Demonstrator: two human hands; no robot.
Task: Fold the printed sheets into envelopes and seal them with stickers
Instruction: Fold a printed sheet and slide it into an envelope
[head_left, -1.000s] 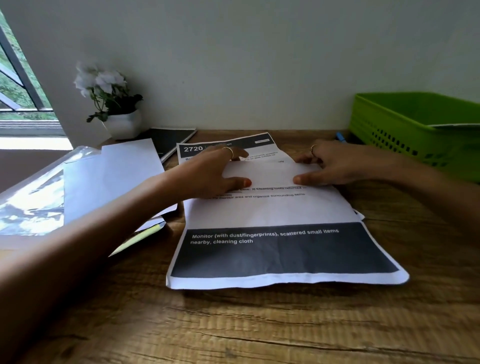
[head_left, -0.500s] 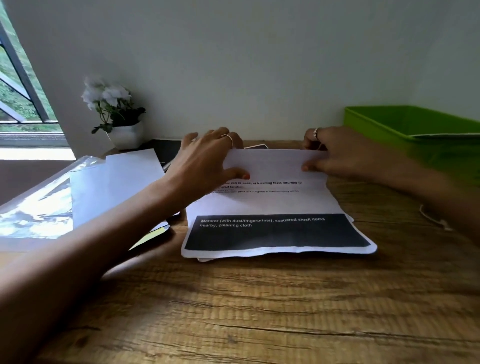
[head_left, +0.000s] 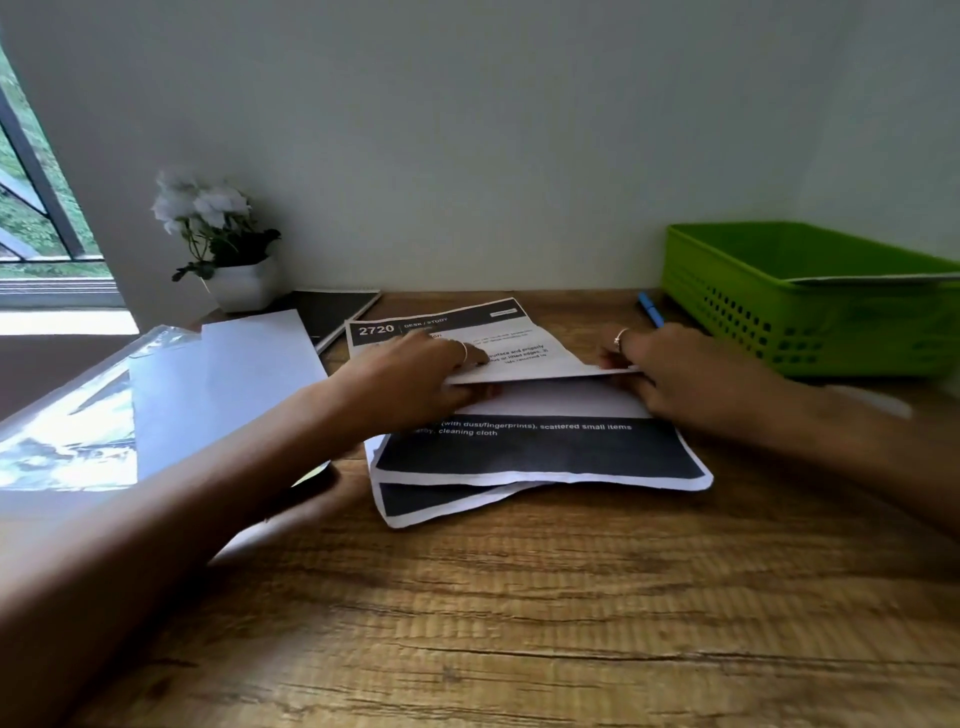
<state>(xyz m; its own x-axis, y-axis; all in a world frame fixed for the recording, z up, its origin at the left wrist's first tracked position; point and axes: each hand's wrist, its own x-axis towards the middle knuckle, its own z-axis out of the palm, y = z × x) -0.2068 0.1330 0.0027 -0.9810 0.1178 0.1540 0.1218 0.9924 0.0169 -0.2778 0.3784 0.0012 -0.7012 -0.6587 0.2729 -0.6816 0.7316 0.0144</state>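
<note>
Two hands hold a fold in a printed sheet on a brown wooden table (head_left: 519, 623).

From the head camera, the left hand (head_left: 415, 379) and the right hand (head_left: 675, 379) each pinch one end of the white printed paper sheet with black bands (head_left: 535, 452), thumbs tucked under the lifted fold. Half a second ago the top flap stood up; now it lies back, showing "2720".

I'm at a home study corner or small office. A wood-grain surface (head_left: 519, 623) is pushed against a plain pale wall (head_left: 467, 130), with a window (head_left: 31, 208) onto greenery at my left. A potted white flower (head_left: 223, 249), a green plastic tray (head_left: 810, 296), a blue pen (head_left: 650, 308) and loose blank paper (head_left: 223, 384) sit around me.
</note>
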